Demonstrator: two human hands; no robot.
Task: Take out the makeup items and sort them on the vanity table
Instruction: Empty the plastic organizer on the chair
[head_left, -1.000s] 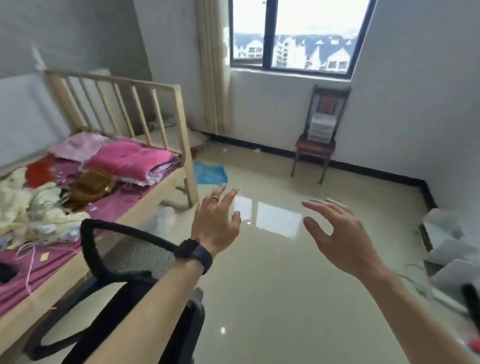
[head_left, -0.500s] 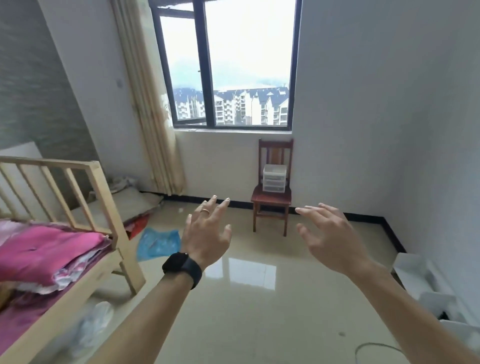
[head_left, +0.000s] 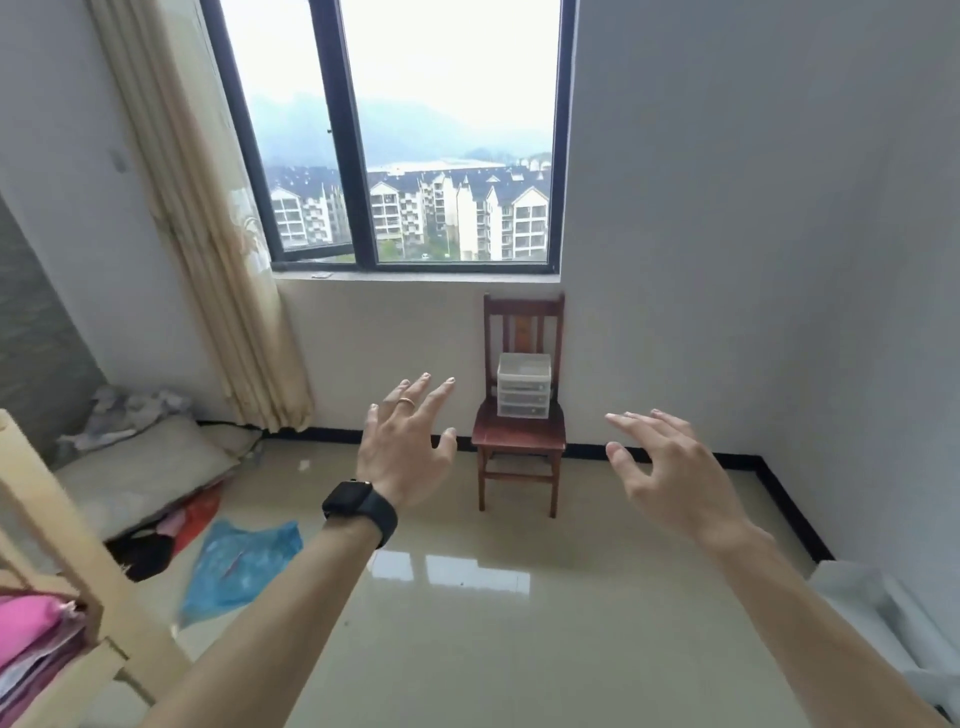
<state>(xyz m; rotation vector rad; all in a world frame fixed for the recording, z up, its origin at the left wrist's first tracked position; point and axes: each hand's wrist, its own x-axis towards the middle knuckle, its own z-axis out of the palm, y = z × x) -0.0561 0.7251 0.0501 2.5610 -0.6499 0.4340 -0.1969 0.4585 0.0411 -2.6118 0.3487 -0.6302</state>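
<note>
Bedroom, window at 12. Left hand (head_left: 410, 452) and right hand (head_left: 675, 478) are held up empty, fingers spread. Drawer unit (head_left: 523, 385) on wooden chair (head_left: 519, 441) at 12, well apart; makeup prob. inside, unseen. Unit to be approached square, gripped both sides.

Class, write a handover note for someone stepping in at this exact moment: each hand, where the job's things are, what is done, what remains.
Left hand: open, fingers spread, holding nothing.
Right hand: open, holding nothing.
Things: a small clear drawer unit stands on the chair ahead, beyond both hands and untouched. Its contents cannot be made out. No makeup items or vanity table are in view.
Done: nothing that shows.
Left: probably go to the drawer unit, take out the makeup items, find the vanity table and sort them there.
</note>
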